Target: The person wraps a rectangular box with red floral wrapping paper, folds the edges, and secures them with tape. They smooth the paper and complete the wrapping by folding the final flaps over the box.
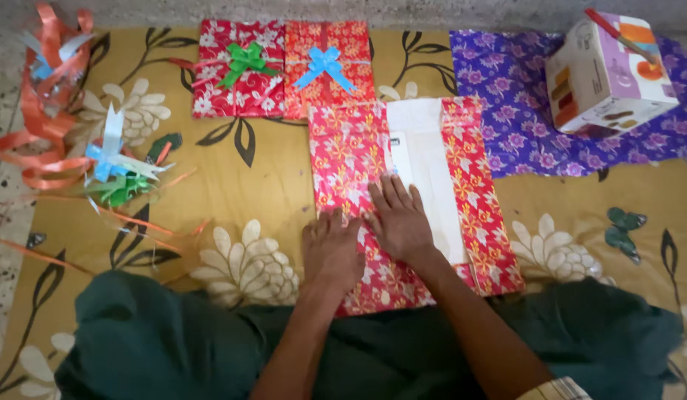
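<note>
- Hands, two, bare, both laid flat on a half-wrapped parcel at the middle of the mat; the person sits cross-legged in dark green clothing at the near edge.
- Left hand (pixel 331 250): palm down, fingers straight and close together, pressing the left flap of red floral wrapping paper (pixel 348 167); it grips nothing.
- Right hand (pixel 399 218): palm down, fingers slightly spread, tips reaching the edge where the paper meets the bare white box (pixel 425 159); it presses only and holds nothing.
- White box: lies lengthwise away from the person, a white strip showing between the left flap and the right flap of the red paper.
- Wrapped gift with green bow (pixel 238 68): red and white floral paper, at the far side of the mat, touching the next item.
- Wrapped gift with blue bow (pixel 328 65): red and orange paper, just beyond the parcel in hand.
- Purple floral paper (pixel 506 111): spread flat to the right of the parcel.
- Printed carton (pixel 606 78): white and lilac, standing tilted on the purple paper, far right.
- Orange ribbon (pixel 39 126): loose coils at the left edge of the mat.
- Spare bows (pixel 114 174): blue and green, beside the ribbon, well apart from both hands.
- Mat (pixel 232 178): mustard yellow, printed with pale flowers and dark leaves.
</note>
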